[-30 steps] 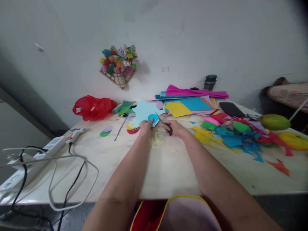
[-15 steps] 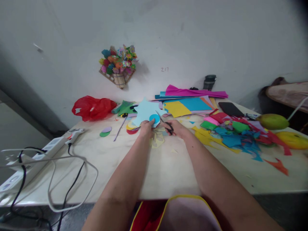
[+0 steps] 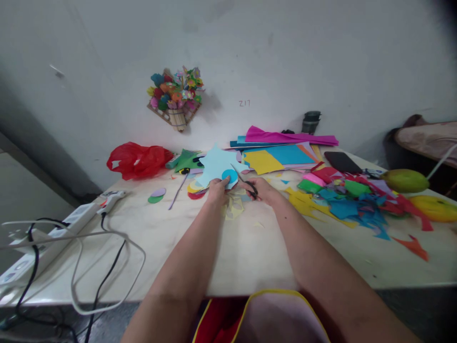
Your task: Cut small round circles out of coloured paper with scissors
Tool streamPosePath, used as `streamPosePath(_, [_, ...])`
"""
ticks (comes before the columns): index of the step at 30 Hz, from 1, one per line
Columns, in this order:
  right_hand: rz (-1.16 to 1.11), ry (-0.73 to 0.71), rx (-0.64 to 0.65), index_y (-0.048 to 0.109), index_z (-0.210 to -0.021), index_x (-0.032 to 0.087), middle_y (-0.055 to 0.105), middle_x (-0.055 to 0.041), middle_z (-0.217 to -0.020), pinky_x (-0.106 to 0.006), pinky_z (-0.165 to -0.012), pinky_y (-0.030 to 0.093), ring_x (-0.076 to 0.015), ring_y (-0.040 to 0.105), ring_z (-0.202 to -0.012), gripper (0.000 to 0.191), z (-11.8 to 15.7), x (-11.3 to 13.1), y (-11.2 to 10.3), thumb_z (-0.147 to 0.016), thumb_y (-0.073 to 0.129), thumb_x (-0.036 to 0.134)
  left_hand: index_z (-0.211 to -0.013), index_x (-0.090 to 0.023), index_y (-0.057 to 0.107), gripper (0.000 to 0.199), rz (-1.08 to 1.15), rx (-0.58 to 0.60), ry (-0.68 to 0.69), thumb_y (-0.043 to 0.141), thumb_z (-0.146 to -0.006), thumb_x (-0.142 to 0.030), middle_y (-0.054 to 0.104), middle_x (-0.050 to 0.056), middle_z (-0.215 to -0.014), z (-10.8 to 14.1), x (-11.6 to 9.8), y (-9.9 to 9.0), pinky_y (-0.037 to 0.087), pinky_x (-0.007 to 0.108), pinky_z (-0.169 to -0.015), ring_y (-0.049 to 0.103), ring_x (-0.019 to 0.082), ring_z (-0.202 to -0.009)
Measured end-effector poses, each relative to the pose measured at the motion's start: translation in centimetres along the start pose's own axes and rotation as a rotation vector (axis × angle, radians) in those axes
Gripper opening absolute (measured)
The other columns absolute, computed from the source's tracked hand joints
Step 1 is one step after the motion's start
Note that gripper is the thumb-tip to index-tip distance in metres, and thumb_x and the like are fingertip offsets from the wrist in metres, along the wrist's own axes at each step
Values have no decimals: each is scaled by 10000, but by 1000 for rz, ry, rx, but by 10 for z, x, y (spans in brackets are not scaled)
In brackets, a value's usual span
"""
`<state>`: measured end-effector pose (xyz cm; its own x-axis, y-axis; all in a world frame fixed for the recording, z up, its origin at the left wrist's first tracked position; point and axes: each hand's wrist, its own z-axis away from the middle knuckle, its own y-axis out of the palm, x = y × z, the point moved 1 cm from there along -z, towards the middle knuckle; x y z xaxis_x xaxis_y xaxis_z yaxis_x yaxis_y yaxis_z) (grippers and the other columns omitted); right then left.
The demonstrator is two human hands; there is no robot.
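My left hand pinches a light blue sheet of paper with a jagged outline, its thumb pressing a darker blue paper circle against the sheet. In my right hand is a pair of scissors with dark handles; the blades point up and left along the right side of the circle, over the sheet. Whether the blades are cutting at this instant I cannot tell. Pale yellow paper scraps lie below the hands. Yellow and red paper rounds show just left of my left hand.
Left are a power strip with loose cables, a glue gun and a red plastic bag. Coloured sheets lie behind. At right are paper scraps, a phone and two mango-like fruits. A paper bouquet hangs on the wall.
Almost nothing differs. The light blue sheet has tilted very slightly, while both hands and the scissors stay in place.
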<state>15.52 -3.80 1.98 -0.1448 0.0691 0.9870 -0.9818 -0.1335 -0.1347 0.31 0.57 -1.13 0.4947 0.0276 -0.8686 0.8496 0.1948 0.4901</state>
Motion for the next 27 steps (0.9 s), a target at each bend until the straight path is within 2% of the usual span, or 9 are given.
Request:
streamPosePath(6, [-26,11,-6,538,-601,180,510,37,-414,-165,-302,219,-63,417,-311,293,5,7,0,-781,743,287,-587,-174,523,362,-48,50,-17,881,-638,-193,543,-2,-515,4,-7,1,561,310,-598,614,164,-540])
streamPosePath(11, [-61,30,-7,512,-554,190,488,40,-391,-173,-317,279,-64,387,-316,325,7,10,1,-725,776,272,-595,-155,559,326,-40,75,-51,882,-638,-154,634,52,-580,9,-14,2,605,350,-708,723,235,-682])
streamPosePath(16, [-64,28,-7,506,-520,191,465,41,-384,-175,-326,289,-60,363,-331,346,5,9,0,-735,771,254,-623,-141,594,267,-71,132,-55,858,-664,-139,685,95,-645,10,-18,0,624,392,-770,754,285,-794])
streamPosePath(27, [-37,-2,25,499,-536,197,459,44,-385,-184,-319,302,-61,362,-332,362,-3,2,-3,-721,799,280,-666,-126,577,269,-110,173,-84,843,-707,-131,667,101,-652,1,-18,-9,626,354,-696,743,263,-745])
